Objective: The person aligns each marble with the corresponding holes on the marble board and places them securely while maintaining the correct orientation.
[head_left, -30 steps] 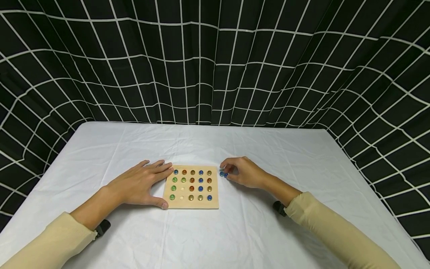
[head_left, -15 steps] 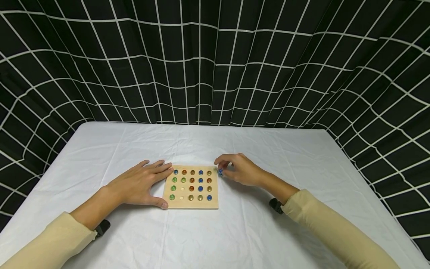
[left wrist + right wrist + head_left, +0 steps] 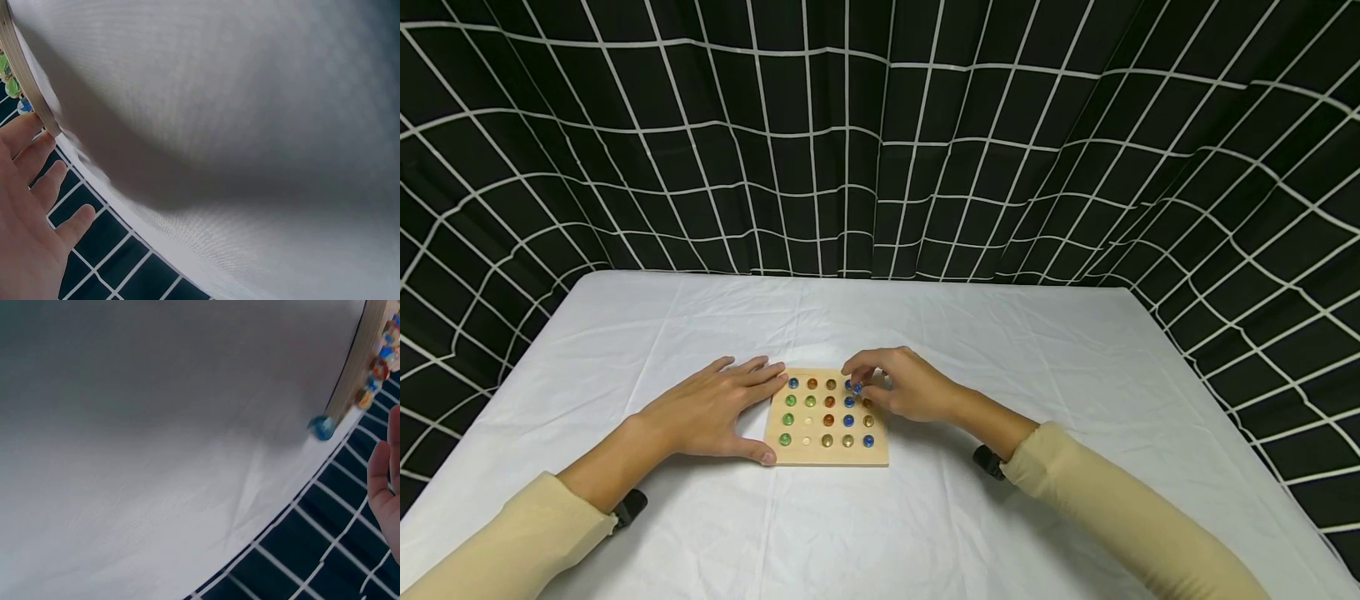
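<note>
A wooden board [image 3: 831, 457] holds rows of glass marbles in blue, green, red and amber. Two bare hollows [image 3: 807, 431] show low in its second column from the left. My left hand [image 3: 718, 410] rests against the board's left side, fingers spread and fairly straight, thumb at the near corner. Above the right half of the board, my right hand [image 3: 910, 385] pinches a blue marble [image 3: 857, 388] between thumb and fingertips, covering part of the upper right marbles. Another blue marble [image 3: 322, 427] lies on the cloth beside the board in the right wrist view.
White cloth [image 3: 700, 525] with light creases covers the table. Behind it and at both sides hangs a black curtain [image 3: 865, 167] with a white grid. Each wrist carries a small black device [image 3: 629, 507].
My right hand has picked up a blue marble from beside the board's right edge and carried it left over the board. The left hand has stayed in place.
</note>
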Available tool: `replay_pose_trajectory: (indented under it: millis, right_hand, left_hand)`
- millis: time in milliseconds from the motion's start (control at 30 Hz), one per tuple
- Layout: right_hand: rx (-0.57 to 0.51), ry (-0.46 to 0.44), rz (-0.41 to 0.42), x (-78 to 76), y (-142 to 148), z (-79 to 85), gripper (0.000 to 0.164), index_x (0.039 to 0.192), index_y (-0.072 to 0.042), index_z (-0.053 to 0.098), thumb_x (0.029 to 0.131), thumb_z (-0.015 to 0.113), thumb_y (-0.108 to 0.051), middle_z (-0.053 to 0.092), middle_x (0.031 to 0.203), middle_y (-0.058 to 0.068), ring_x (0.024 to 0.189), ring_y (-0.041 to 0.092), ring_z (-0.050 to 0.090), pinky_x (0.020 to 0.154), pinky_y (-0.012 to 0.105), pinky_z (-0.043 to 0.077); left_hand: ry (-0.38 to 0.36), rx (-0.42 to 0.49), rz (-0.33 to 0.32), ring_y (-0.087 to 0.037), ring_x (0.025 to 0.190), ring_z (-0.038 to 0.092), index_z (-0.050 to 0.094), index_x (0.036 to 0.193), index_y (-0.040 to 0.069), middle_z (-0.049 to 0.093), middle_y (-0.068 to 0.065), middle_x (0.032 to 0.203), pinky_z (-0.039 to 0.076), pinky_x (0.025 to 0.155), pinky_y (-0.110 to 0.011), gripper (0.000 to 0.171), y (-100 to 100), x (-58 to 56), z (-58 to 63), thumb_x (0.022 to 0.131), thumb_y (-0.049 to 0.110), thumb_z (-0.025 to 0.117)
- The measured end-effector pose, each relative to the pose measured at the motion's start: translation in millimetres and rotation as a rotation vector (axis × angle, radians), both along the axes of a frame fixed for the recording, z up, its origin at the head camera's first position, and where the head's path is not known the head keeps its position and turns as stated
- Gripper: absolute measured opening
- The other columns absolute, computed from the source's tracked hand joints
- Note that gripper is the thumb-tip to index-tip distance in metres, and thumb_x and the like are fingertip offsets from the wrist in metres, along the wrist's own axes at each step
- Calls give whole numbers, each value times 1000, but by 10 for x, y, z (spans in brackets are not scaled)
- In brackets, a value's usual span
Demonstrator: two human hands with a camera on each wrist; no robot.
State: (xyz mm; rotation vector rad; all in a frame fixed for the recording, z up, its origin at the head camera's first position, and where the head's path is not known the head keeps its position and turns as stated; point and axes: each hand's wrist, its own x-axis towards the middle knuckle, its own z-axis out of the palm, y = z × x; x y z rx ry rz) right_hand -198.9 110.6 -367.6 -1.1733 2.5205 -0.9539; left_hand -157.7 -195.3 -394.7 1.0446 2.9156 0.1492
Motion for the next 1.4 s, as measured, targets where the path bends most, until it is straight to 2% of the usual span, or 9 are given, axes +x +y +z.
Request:
replay_pose_trajectory:
  millis: [267,500,833,1033,1167,1400]
  right_hand:
    - [17,-29,38,88,-197,-3,28,119,-4,67,91,68,0,72,103,2,92,9,65,81,26,56]
    - [34,-3,112,154,-337,-8,28,120,-6,67,92,68,-3,72,105,0,97,9,64,84,32,54]
    - [104,65,152,221,-476,-9,27,118,-11,70,92,70,-5,70,105,-5,94,10,61,87,23,48]
    - [92,56,206,253,-540,-27,26,116,-10,70,91,71,-3,70,103,-5,94,5,62,92,21,45]
    - [102,79,231,276,-560,-42,24,114,-11,70,91,71,-4,70,100,-6,90,4,60,89,19,45]
    - [123,119,227,288,-573,-71,24,113,-14,72,90,71,-4,69,97,-9,84,7,55,84,20,43]
  left_hand:
    - [2,5,-4,-30,145,34,43,152,13,39,-4,157,27,114,-60,113,-9,-3,-2,70,91,50]
    - [11,3,-11,-30,144,35,43,152,13,39,-5,157,28,114,-60,114,-17,0,-3,70,91,49]
    - [2,13,-15,-31,145,34,42,152,13,38,-5,157,27,114,-61,113,-16,0,13,71,90,50]
    - [6,14,-19,-31,145,35,42,152,12,39,-5,157,28,114,-61,112,-19,3,20,71,90,51]
    - [8,20,-21,-31,144,35,43,152,11,39,-5,157,28,113,-61,112,-18,6,29,71,89,52]
    - [6,23,-19,-32,144,35,43,152,10,39,-6,157,28,114,-61,113,-19,7,27,71,89,53]
